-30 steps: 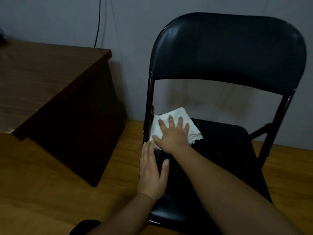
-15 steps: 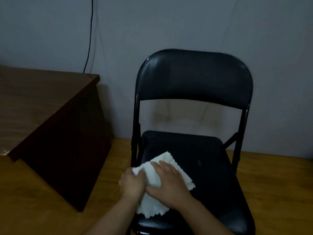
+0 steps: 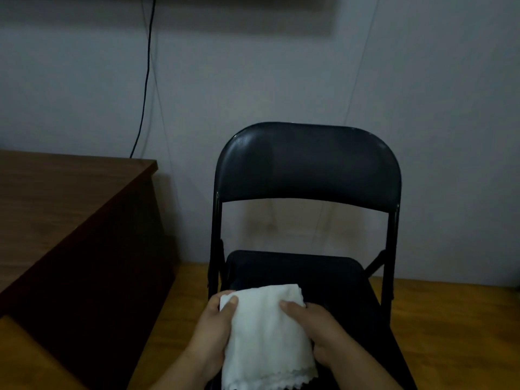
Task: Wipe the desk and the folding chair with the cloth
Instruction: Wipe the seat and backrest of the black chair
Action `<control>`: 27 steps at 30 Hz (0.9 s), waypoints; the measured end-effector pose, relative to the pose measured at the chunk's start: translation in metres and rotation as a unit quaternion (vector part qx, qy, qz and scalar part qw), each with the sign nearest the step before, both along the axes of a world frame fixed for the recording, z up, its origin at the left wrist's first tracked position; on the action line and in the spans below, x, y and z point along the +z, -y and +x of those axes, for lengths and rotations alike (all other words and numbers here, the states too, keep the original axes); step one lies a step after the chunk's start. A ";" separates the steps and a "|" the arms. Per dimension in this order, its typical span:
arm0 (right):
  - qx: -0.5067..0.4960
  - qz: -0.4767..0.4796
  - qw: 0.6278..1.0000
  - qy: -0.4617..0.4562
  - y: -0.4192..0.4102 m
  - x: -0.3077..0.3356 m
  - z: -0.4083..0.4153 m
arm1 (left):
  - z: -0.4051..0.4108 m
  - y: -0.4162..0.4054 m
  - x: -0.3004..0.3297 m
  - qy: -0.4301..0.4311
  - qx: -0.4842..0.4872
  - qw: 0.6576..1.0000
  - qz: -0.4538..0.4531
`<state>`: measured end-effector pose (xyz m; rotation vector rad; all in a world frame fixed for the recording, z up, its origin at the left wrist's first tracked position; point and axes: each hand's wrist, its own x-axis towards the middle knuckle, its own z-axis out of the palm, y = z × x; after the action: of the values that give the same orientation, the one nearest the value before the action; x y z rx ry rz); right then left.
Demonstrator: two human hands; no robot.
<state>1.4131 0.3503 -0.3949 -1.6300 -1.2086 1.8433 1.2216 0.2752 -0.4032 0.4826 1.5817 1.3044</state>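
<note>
A black folding chair (image 3: 308,170) stands unfolded against the wall, its padded seat (image 3: 323,274) facing me. Both my hands hold a white cloth (image 3: 264,336) with a scalloped hem, lifted over the front of the seat. My left hand (image 3: 213,330) grips its left edge, thumb on top. My right hand (image 3: 320,330) grips its right edge, thumb on top. The cloth hangs down between them and hides the seat's front edge. A dark brown wooden desk (image 3: 45,209) stands to the left of the chair.
A black cable (image 3: 146,80) runs down the grey wall behind the desk's corner. The floor (image 3: 450,319) is light wood on both sides of the chair. A narrow gap separates the desk's side panel from the chair's left leg.
My right hand stopped pressing the cloth flat on the seat's back left. Both hands took hold of it and lifted it at the seat's front. The view pulled back and up.
</note>
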 end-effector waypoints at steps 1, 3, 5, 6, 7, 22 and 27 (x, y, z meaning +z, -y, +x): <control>0.002 -0.031 0.999 -0.024 0.001 0.004 0.002 | -0.001 -0.001 0.003 0.019 -0.002 1.000 0.005; -0.005 -0.063 0.996 -0.065 0.002 0.009 0.003 | -0.001 -0.002 0.009 0.047 -0.007 0.999 0.008; -0.023 -0.092 0.990 -0.102 0.001 0.012 0.004 | 0.000 -0.006 0.017 0.063 -0.008 0.998 -0.003; -0.034 -0.104 0.987 -0.115 0.003 0.017 0.005 | 0.002 -0.005 0.023 0.066 -0.008 0.998 -0.009; -0.043 -0.121 0.984 -0.124 0.004 0.022 0.005 | 0.002 -0.005 0.031 0.070 -0.009 0.997 -0.019; -0.099 -0.194 0.962 -0.163 0.027 0.221 -0.008 | -0.011 0.004 0.238 0.101 -0.025 0.994 -0.034; -0.104 -0.187 0.963 -0.163 0.035 0.327 -0.013 | -0.025 0.007 0.336 0.052 -0.048 0.997 -0.030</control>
<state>1.4001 0.3153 -0.0677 -1.4819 -0.5523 2.1825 1.1969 0.2684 -0.0673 0.4395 1.4889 1.1878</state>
